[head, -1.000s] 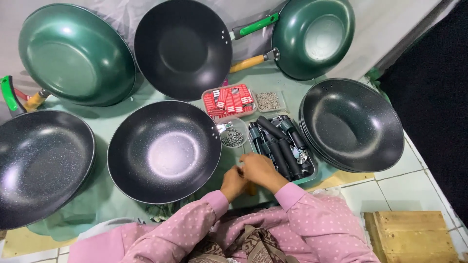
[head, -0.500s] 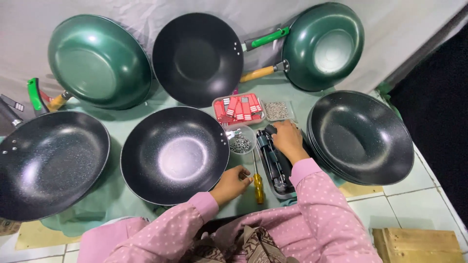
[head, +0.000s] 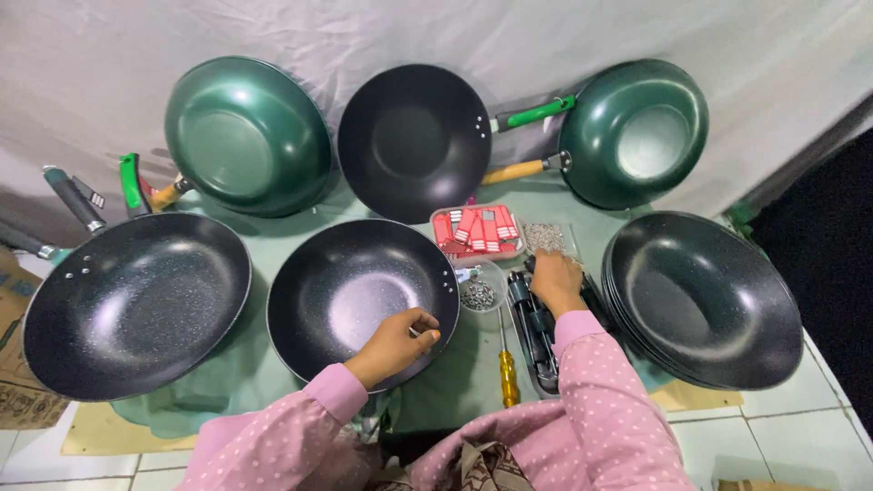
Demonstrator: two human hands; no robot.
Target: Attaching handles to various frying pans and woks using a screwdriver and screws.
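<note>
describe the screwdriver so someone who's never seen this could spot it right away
Start at the black wok nearest the person, the one the left hand touches. Just right of its rim, beside the tray of black handles, lies the screwdriver. Its yellow handle and thin metal shaft set it apart from the dark handles.

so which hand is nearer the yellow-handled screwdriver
Left, though only slightly. The left hand rests on the near rim of the black wok, just left of the yellow-handled screwdriver. The right hand is up over the tray of black handles.
</note>
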